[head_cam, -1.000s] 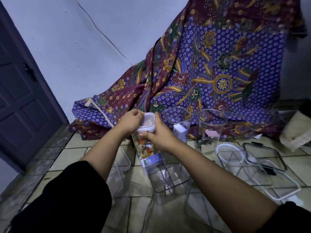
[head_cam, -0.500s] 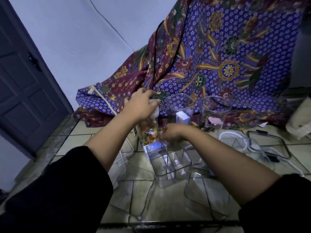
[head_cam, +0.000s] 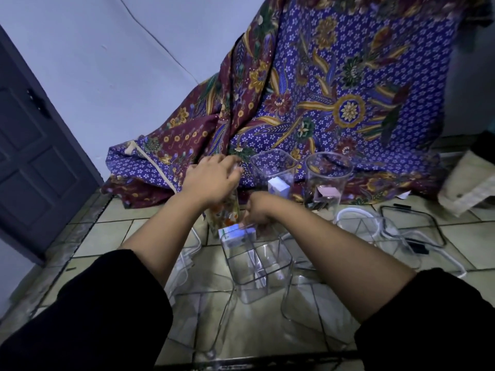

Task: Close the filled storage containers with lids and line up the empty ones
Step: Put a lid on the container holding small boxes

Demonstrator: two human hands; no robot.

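Overhead, head view only. Left hand (head_cam: 213, 180) lies palm-down on top of the filled container (head_cam: 225, 212), a tall clear jar of small coloured pieces standing on the tiled floor (head_cam: 107, 231) near its far edge, just in front of the draped batik cloth (head_cam: 308, 97). Fingers curl over the top; the lid is hidden under the palm, so whether it is seated cannot be told. Right hand (head_cam: 258, 210) sits low beside the jar's base, fingers curled, touching the rim of an empty square container (head_cam: 254, 263) just in front; what they hold, if anything, is unclear.

Behind the right hand, two more open jars: a square one (head_cam: 276, 170) with a small white box inside, and a round one (head_cam: 328, 180) with dark bits and a pale packet. Both lidless. Loose lids and frames (head_cam: 401, 231) lie toward the floor's right side. More empty clear containers (head_cam: 308, 303) stand near the front edge.

Handling, judged: rigid thin plastic, smooth-walled, light when empty and apt to skid on tile. Filled jar is tall and narrow, tippy. Press on the lid's flat top with a hand steadying the wall low down; lift empties by the rim or opposite walls.
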